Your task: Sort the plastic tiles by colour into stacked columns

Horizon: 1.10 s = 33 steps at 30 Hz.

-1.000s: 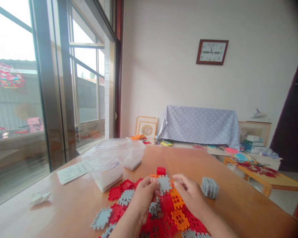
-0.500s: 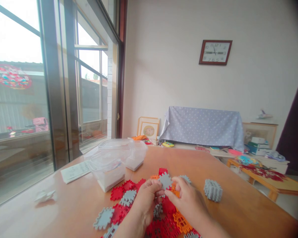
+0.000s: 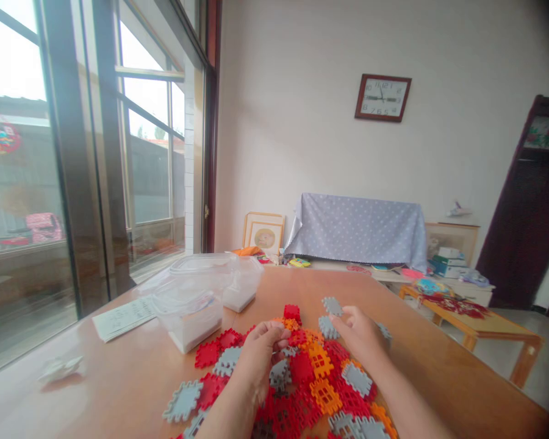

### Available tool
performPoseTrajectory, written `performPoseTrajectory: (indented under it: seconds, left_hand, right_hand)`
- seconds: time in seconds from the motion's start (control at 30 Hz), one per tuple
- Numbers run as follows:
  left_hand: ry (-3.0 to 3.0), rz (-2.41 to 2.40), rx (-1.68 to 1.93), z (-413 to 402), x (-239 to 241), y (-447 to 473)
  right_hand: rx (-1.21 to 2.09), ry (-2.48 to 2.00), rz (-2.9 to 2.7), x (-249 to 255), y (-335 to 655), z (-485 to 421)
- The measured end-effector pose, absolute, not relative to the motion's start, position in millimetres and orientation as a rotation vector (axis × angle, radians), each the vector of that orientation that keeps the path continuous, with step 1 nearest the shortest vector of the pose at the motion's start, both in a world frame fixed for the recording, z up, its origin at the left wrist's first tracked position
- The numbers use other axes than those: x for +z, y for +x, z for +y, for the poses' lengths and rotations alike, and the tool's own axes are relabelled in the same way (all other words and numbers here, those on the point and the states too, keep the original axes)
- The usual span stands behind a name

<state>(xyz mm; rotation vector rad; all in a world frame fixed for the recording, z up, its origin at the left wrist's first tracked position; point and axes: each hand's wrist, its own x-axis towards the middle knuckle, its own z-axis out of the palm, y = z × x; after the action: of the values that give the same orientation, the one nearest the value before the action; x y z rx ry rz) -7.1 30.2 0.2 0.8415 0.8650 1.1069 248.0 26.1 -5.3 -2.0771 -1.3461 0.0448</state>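
A heap of red, orange and grey toothed plastic tiles (image 3: 311, 378) lies on the wooden table (image 3: 439, 378) in front of me. My left hand (image 3: 256, 360) rests on the heap with its fingers curled and pinched by an orange tile (image 3: 291, 324); what it pinches is hidden. My right hand (image 3: 361, 334) reaches forward and grips the edge of a grey tile (image 3: 327, 327) that stands tilted up. Another grey tile (image 3: 332, 305) lies flat just beyond it. A grey cube of joined tiles (image 3: 385, 331) peeks out behind my right hand.
Two clear plastic tubs (image 3: 194, 305) stand on the table's left, with a printed sheet (image 3: 123, 317) and a crumpled paper (image 3: 59, 367) further left. A window wall runs along the left. A low table (image 3: 480, 326) and a covered piece of furniture (image 3: 357, 228) stand beyond.
My hands have come apart. The grey tile that my left hand held up is now with my right hand, which has moved forward and right in front of the grey cube.
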Motion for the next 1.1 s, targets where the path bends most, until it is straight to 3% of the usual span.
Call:
performPoseTrajectory:
  seconds: [0.47,1.1]
  left_hand:
    - [0.925,0.909,1.114,37,-3,-11]
    - [0.914,0.991,1.185,43,0,-15]
  right_hand:
    - [0.177,-2.300,-1.419,-30,265,53]
    - [0.171,-2.194,-1.445,-34,267,41]
